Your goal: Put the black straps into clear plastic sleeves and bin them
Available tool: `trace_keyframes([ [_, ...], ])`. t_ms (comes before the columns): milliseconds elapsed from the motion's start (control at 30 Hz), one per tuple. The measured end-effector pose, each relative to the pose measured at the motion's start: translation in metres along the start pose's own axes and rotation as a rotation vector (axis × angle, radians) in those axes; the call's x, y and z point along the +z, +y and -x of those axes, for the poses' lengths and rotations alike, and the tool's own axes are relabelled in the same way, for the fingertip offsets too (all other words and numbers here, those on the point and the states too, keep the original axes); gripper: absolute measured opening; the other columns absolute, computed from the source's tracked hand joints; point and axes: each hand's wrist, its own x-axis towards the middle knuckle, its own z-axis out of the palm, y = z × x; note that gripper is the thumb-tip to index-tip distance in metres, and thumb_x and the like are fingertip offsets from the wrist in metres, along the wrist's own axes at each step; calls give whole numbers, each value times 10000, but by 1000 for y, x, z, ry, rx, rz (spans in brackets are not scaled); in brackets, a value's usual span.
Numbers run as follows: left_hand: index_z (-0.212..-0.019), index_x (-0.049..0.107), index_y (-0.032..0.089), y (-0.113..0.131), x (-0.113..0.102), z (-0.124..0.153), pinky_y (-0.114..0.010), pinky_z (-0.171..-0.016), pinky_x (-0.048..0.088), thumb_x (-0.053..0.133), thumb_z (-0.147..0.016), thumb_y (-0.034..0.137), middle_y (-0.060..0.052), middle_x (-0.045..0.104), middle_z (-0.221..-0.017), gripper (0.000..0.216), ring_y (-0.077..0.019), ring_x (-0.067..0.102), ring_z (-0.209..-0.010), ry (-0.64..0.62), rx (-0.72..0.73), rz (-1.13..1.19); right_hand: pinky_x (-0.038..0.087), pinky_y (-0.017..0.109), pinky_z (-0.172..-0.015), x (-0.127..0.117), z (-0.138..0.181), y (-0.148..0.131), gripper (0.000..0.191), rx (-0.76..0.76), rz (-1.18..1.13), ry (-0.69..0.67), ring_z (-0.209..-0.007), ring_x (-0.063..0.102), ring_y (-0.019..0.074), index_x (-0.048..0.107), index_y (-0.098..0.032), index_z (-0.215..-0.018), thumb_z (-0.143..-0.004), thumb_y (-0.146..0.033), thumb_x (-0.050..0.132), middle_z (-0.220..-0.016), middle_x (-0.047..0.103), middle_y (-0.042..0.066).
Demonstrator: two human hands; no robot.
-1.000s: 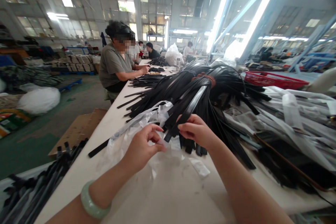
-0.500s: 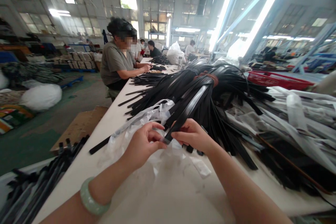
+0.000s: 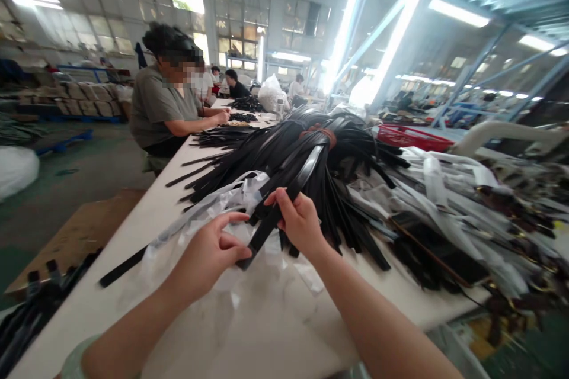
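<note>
A flat black strap (image 3: 268, 226) runs from a tied bundle of black straps (image 3: 288, 160) toward me, its loose end tilted down above the table. My right hand (image 3: 301, 224) is closed around this strap a short way up from the end. At the loose end, my left hand (image 3: 207, 257) pinches the strap's edge with the thumb, the index finger stretched out above it. Crumpled clear plastic (image 3: 213, 231) lies beneath both hands, with another black strap (image 3: 122, 266) sticking out of it to the left.
A phone (image 3: 438, 246) and plastic-wrapped pieces (image 3: 444, 189) lie to the right, near a red basket (image 3: 413, 137). Across the table's left edge stands a co-worker (image 3: 164, 95). Below left are a cardboard sheet (image 3: 84, 231) and more black straps (image 3: 40, 308).
My right hand has slid up the strap, away from its end, so more strap shows between my hands. The view has turned to the right.
</note>
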Motion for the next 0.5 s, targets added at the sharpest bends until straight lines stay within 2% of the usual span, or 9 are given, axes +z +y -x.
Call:
trace_keyframes([
  [67, -1255, 489, 175, 0, -1, -3, -282, -659, 464, 695, -687, 245, 30, 702, -635, 608, -185, 649, -631, 18, 4, -33, 292, 170, -377, 0, 2, -5, 434, -83, 84, 11, -413, 444, 64, 656, -146, -787, -894, -539, 507, -516, 476, -44],
  [167, -1272, 491, 191, -2, -3, -7, -271, -624, 443, 711, -698, 328, 34, 705, -642, 630, -184, 636, -614, 45, 40, -77, 297, 170, -375, 3, 6, -6, 457, -79, 101, -25, -408, 446, 69, 674, -142, -796, -916, -531, 465, -501, 463, -44],
  [267, -1282, 487, 184, -6, -4, -9, -267, -591, 432, 738, -678, 419, 29, 703, -626, 695, -193, 629, -609, 70, 60, -56, 328, 182, -395, 12, 16, -4, 450, -70, 105, -174, -433, 467, 81, 701, -147, -844, -937, -496, 433, -532, 490, -30],
  [367, -1294, 472, 172, -11, -6, -9, -292, -659, 467, 749, -664, 465, 9, 715, -636, 748, -220, 661, -683, 91, 66, 9, 443, 225, -586, 21, 28, -5, 354, -226, 194, -337, -635, 574, 124, 715, -179, -918, -951, -388, 431, -698, 601, 14],
  [433, -1305, 462, 170, -13, -7, -9, -298, -664, 473, 739, -674, 473, -4, 723, -656, 753, -224, 666, -698, 78, 62, 29, 448, 256, -698, 23, 30, -7, 304, -294, 238, -397, -741, 586, 147, 720, -196, -917, -935, -351, 460, -774, 629, 21],
  [500, -1323, 458, 176, -12, -9, -8, -276, -597, 449, 737, -677, 456, 6, 709, -634, 757, -202, 637, -626, 69, 51, -19, 429, 246, -622, 19, 23, -8, 304, -191, 135, -355, -629, 533, 126, 725, -192, -896, -915, -390, 494, -668, 573, -3],
])
